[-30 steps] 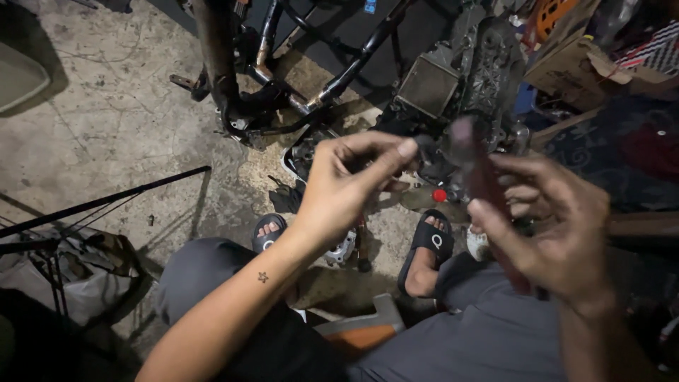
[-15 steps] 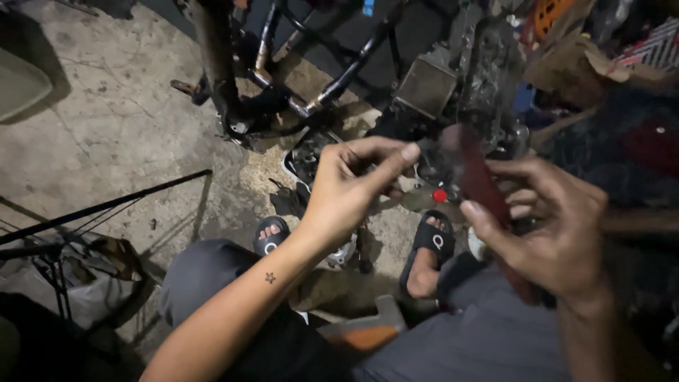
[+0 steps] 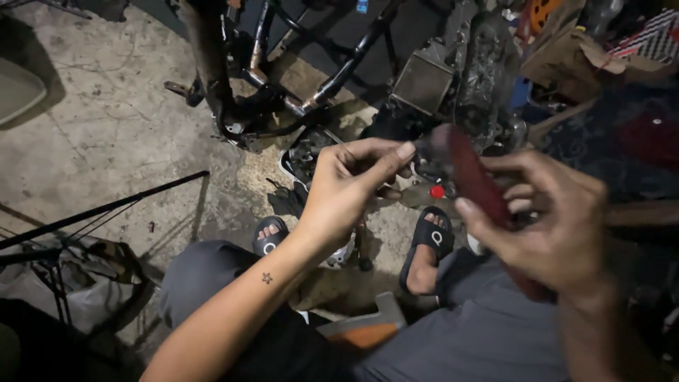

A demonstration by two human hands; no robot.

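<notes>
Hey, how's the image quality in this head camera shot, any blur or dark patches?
Head view: the right hand and the dark red tool it holds are blurred; the left hand is sharper. Light falls on the concrete floor at upper left, with long thin rod shadows; the right edge and bottom left corner sink into darkness.

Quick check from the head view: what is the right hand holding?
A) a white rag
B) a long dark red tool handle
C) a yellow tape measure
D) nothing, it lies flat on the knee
B: the right hand has its grip wrapped around a long dark red handle that points up toward the left hand, which pinches at its blurred tip above the sandalled feet.
</notes>
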